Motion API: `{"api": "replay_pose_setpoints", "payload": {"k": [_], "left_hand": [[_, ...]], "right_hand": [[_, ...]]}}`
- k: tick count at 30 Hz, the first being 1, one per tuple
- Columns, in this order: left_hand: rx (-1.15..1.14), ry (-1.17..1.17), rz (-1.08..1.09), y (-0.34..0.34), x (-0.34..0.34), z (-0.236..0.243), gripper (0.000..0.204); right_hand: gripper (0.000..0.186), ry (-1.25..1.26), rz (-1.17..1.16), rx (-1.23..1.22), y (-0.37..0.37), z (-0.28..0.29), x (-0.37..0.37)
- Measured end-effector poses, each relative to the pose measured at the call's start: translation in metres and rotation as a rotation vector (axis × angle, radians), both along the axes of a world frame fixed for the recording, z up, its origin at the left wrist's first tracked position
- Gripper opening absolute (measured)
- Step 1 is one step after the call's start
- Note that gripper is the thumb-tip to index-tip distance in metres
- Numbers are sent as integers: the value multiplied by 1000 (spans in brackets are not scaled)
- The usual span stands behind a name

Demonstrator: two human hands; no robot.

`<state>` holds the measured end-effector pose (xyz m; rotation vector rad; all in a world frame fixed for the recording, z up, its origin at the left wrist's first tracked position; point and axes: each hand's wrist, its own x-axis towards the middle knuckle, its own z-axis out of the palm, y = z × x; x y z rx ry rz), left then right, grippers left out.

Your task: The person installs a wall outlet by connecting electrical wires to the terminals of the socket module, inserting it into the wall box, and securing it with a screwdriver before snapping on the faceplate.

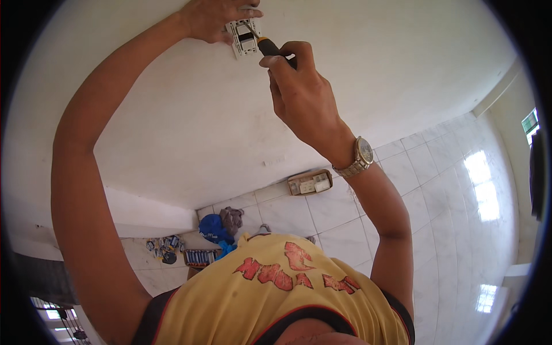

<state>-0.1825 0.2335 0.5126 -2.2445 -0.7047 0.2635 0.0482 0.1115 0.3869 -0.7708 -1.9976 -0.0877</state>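
At the upper left of the white plate point(246, 39) on the wall point(172, 115), the left hand point(214, 18) rests half-open fingers, while below right the right hand point(303, 95), fingers curled, grips a screwdriver point(276, 52) whose slant could cause slipping.

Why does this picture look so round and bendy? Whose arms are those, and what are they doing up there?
No robot here! Someone wears a camera on their head, looking down. Its very wide lens bends straight edges. The arms and yellow shirt belong to the wearer.

The right hand, with a watch at its wrist, grips a screwdriver. The tip is at a white plate on the wall. The left hand has its fingers around the plate's edge.

Below is the tiled floor. On it are an open box with pale things inside and a blue bundle.
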Motion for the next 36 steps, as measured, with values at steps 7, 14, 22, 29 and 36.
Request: {"api": "replay_pose_setpoints", "payload": {"k": [7,14,22,29,36], "left_hand": [[-10,40,-34,7,-7,0,76],[-8,13,-1,9,-10,-2,78],[-54,70,51,9,1,12,76],[-21,53,-26,12,-2,8,74],[4,23,-60,9,-5,8,70]], "right_hand": [[30,23,-7,31,1,-3,-7],[30,74,-62,143,6,-3,-11],[30,55,-232,108,4,9,-12],[23,138,-222,268,7,5,-18],[20,231,-238,247,4,-4,-29]]}}
